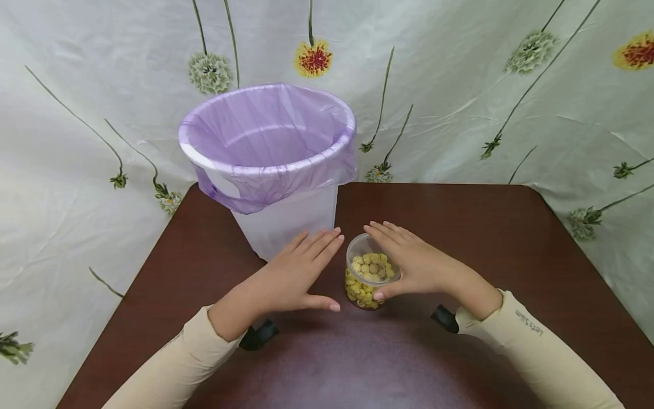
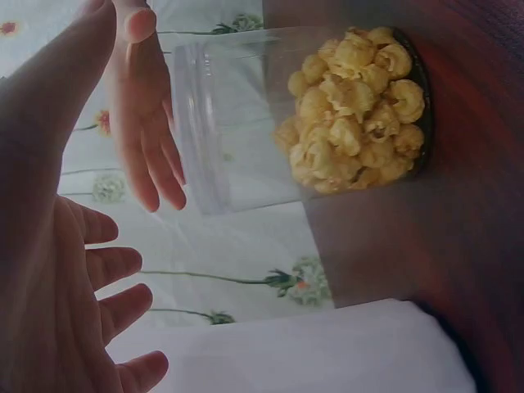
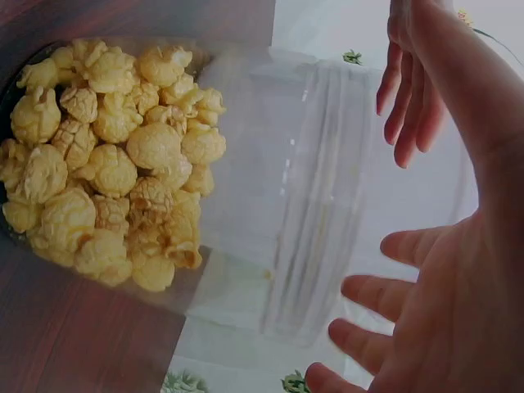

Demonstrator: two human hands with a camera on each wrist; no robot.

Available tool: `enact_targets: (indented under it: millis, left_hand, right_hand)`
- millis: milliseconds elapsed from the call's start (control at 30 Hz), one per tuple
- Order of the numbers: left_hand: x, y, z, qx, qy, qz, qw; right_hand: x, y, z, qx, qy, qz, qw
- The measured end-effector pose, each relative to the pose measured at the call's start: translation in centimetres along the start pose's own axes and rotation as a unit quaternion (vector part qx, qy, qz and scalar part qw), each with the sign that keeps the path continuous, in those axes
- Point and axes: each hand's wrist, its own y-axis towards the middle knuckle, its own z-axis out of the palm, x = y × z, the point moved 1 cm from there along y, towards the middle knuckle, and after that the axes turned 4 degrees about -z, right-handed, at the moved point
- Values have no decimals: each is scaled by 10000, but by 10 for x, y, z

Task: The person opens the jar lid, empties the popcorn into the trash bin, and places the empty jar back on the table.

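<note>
**Two hands around a jar of popcorn**

While both hands stay low over the dark brown counter (image 1: 460, 238), a clear plastic jar (image 1: 369, 278) stands upright between them, open at the top and filled about halfway with yellow popcorn (image 1: 372, 268). The right hand (image 1: 414, 262) is beside the jar with its fingers straight and together; its thumb tip lies against the jar's front wall, but it does not close around it. The left hand (image 1: 298, 275) is just left of the jar, flat and spread, with the thumb pointing toward the jar; it holds nothing and a small gap separates it from the jar. In the left wrist view the jar (image 2: 295, 115) shows its popcorn at the bottom, and the open fingers of both hands are seen. Behind the left hand stands a white bin (image 1: 286, 218) lined with a purple bag (image 1: 265, 142). A flowered cloth (image 1: 511, 85) hangs behind the counter.
</note>
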Motion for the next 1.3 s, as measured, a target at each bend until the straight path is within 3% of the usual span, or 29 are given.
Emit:
enact_targets:
  millis: [433, 733, 900, 1067, 1300]
  left_hand:
    - [0, 1, 23, 9, -140, -115, 9998]
    - [-8, 4, 48, -382, -32, -511, 9980]
    - [-15, 7, 58, -675, -201, -848, 9939]
    - [-24, 8, 65, -1227, -707, -1017, 9847]
    - [-31, 14, 70, -2383, -1057, -925, 9610]
  right_hand:
    - [-2, 10, 9, 25, -165, 361, 9992]
    - [-2, 12, 11, -360, -103, 329, 9988]
    - [1, 9, 9, -710, 259, 358, 9965]
    - [6, 4, 8, -1019, 518, 245, 9931]
    - [12, 0, 14, -1673, 987, 246, 9806]
